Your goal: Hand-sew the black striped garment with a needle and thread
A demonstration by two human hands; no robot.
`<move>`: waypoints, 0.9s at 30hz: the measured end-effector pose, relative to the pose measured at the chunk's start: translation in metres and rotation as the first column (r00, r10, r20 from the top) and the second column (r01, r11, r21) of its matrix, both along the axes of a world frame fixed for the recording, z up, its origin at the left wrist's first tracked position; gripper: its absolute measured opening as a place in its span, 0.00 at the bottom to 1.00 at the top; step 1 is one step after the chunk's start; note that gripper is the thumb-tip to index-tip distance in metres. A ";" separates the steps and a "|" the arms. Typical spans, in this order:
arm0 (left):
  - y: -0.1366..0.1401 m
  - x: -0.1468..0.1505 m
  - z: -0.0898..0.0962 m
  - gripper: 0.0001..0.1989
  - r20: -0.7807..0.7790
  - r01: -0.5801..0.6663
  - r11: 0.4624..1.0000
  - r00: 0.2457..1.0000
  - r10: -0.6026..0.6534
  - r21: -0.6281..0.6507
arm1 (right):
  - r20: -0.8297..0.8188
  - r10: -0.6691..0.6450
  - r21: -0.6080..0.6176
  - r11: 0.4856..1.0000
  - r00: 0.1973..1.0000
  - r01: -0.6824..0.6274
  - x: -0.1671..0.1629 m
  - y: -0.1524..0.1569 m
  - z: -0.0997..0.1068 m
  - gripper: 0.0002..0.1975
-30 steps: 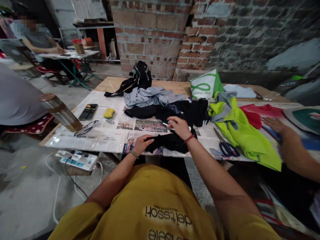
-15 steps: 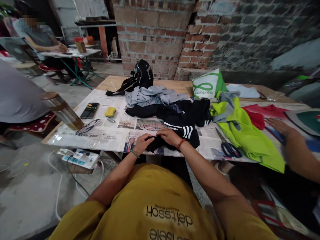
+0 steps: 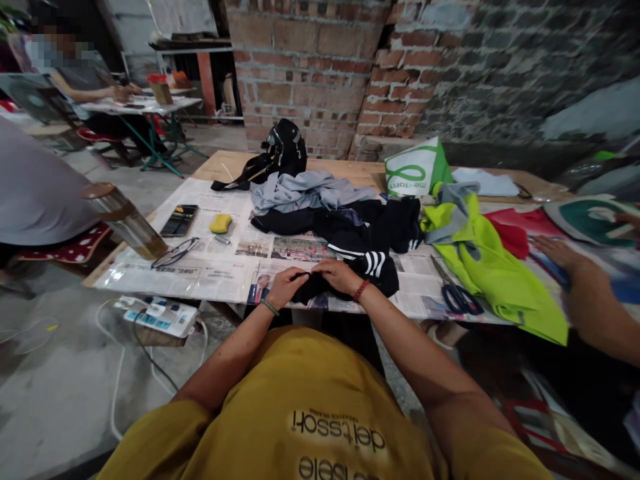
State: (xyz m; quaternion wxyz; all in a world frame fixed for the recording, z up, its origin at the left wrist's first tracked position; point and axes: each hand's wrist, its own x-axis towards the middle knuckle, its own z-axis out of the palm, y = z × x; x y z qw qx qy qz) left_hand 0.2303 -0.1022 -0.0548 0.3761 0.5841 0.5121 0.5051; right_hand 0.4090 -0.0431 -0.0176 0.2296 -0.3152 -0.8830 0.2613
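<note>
Pinching a black striped garment (image 3: 385, 283) between closed fingers (image 3: 321, 267), a person's left hand (image 3: 285, 285) and right hand (image 3: 339, 275) nearly meet at the near edge of a newspaper-covered table (image 3: 220, 273). Scissors (image 3: 459, 297) lie to the right, beside a lime-green garment (image 3: 505, 283); farther right, a co-worker's hand (image 3: 553, 252) rests near an iron (image 3: 580, 220).

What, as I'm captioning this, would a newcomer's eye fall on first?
Probably the lime-green garment, just right of the scissors. Then the left hand and right hand, close together at the near edge of the table, both pinching black cloth.
</note>
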 end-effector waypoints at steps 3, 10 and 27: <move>-0.001 -0.001 0.002 0.10 -0.016 0.024 0.999 1.000 -0.024 0.025 | -0.090 -0.068 -0.139 0.989 0.994 0.055 -0.003 -0.001 0.001 0.14; -0.002 -0.001 0.003 0.09 -0.058 0.113 0.990 0.992 -0.108 0.080 | -0.294 -0.364 -0.680 0.730 0.884 0.074 -0.010 -0.004 0.016 0.18; -0.001 0.000 -0.003 0.10 -0.052 0.098 0.991 0.994 -0.093 0.091 | -0.079 -0.361 -0.363 0.879 0.929 0.310 -0.034 0.000 0.001 0.13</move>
